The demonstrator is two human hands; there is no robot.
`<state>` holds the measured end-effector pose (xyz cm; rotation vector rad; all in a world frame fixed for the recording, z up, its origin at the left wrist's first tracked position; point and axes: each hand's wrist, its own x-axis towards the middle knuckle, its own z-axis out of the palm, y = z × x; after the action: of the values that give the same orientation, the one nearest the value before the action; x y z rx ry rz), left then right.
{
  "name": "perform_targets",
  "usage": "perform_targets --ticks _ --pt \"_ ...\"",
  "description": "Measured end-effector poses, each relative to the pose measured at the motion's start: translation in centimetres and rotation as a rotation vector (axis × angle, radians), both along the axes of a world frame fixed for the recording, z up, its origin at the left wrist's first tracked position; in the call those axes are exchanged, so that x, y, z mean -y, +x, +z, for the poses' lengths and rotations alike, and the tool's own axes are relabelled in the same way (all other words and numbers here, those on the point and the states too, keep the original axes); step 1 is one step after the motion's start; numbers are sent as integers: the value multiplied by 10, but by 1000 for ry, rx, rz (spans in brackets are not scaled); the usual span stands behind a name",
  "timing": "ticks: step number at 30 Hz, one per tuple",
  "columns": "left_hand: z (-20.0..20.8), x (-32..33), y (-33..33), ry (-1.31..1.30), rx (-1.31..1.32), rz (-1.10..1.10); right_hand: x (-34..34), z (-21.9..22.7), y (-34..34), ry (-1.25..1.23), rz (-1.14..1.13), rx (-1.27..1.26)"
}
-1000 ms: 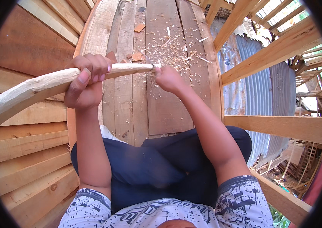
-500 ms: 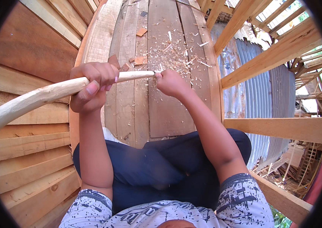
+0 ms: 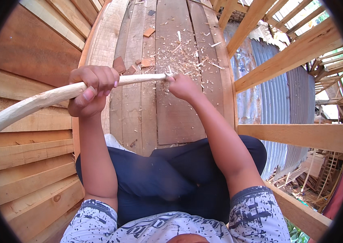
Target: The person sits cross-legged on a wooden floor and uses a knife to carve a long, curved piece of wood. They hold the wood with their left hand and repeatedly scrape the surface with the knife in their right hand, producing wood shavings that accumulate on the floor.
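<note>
My left hand is wrapped tightly round a long, curved, peeled wooden stick. The thick end of this stick runs out past the left rim of the view, and its thinner end points right. At that thin tip, my right hand is closed, thumb and fingers pinched together. A small dark, greyish piece and a pale sliver show between the fingertips and the stick's end; what the right hand grips is mostly hidden. Under both hands, pale wood shavings lie scattered over the plank floor.
Several reddish-brown wood offcuts lie beyond the stick. Stacked boards form a wall on the left. Wooden rails and corrugated metal sheets border the right side. My crossed legs in dark trousers are close below the hands.
My left hand has shifted slightly left along with the stick. The right hand stays at the thin tip, and a pale sliver now stands up there more clearly.
</note>
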<state>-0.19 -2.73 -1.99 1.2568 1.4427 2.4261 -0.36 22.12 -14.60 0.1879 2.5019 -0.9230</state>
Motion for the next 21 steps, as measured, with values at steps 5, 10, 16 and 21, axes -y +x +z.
perform_targets --ticks 5,10,16,21 --pt "0 -2 -1 -27 -33 -33 11 24 0 -25 4 -35" --pt "2 -12 7 1 46 149 9 6 1 -141 -40 -74" --pt "-3 -8 13 65 185 364 47 41 15 -95 0 -316" --pt "-2 -17 2 142 207 343 4 -54 10 40 -93 -249"
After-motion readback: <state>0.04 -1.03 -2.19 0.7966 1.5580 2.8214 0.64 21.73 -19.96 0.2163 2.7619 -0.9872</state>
